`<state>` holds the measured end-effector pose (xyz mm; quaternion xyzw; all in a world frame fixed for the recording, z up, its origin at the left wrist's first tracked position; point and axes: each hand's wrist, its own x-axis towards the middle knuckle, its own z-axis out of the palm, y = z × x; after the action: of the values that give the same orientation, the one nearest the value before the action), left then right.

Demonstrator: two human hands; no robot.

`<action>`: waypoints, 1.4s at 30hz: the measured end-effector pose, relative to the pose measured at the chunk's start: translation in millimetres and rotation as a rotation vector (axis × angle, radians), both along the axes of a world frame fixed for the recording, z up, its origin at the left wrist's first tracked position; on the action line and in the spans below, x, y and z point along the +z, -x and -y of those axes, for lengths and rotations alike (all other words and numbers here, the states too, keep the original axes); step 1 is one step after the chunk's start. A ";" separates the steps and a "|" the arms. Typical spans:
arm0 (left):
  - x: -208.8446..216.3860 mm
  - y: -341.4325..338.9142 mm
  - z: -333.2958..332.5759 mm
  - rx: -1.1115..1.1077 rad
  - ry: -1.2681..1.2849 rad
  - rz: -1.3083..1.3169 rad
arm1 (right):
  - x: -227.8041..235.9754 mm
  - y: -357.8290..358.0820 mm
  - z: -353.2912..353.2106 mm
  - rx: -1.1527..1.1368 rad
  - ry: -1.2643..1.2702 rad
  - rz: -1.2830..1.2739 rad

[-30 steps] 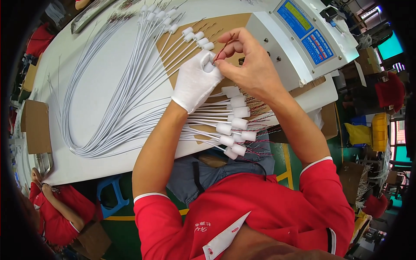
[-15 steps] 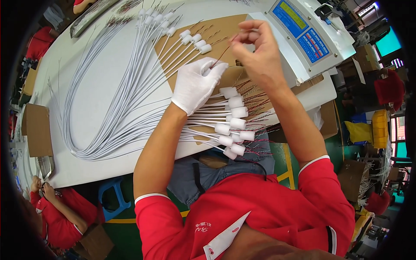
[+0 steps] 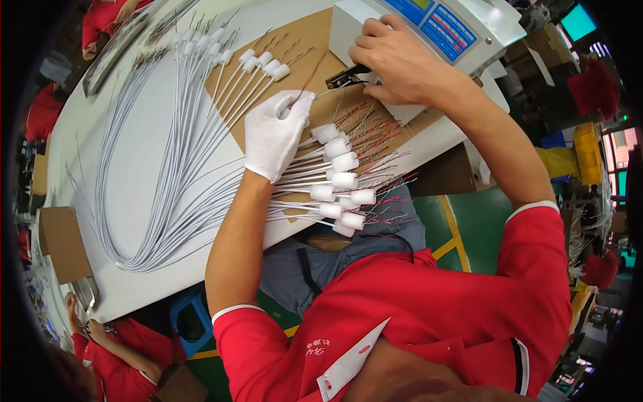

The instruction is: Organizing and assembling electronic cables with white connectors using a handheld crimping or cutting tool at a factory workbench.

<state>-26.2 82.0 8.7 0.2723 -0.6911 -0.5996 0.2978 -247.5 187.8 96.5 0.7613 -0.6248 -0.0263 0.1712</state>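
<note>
Nearest the camera is the person's red shirt (image 3: 415, 288), and beyond it, at the near edge of the white table (image 3: 127, 295), a fan of white plugs (image 3: 344, 181) on pale cables (image 3: 144, 251), their thin coloured wire ends (image 3: 385, 134) pointing right. Just past these, the gloved left hand (image 3: 276, 130) is closed around the base of some brown twisted wires (image 3: 310, 75), which stand up out of the fist; whatever plug sits inside is hidden. A pale strand (image 3: 335, 88) runs from the glove toward the bare right hand (image 3: 395, 63), whose fingers curl over a black tool (image 3: 346, 77); whether they grip it or merely lie against it cannot be told. If the glove's hold slackened while the strand was under tension, the cable could slip or twist in the fist. Too hard a pull could, in all likelihood, nick or snap so fine a wire. The brown wires lean close to the tool and might snag on it, while the nearby loose ends could tangle with the strand. Farther off lie a brown cardboard sheet (image 3: 305, 40), a second row of plugs (image 3: 258, 63) and a white machine with a blue keypad (image 3: 449, 32).
</note>
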 end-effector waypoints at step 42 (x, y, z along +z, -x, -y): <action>-13.0 7.5 8.6 0.050 0.166 -0.065 | -11.1 3.8 7.7 0.053 0.265 0.370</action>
<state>-33.8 73.4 -4.3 0.2442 -0.7214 -0.5411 0.3567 -251.3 180.1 85.4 0.7401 -0.6235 0.2005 0.1527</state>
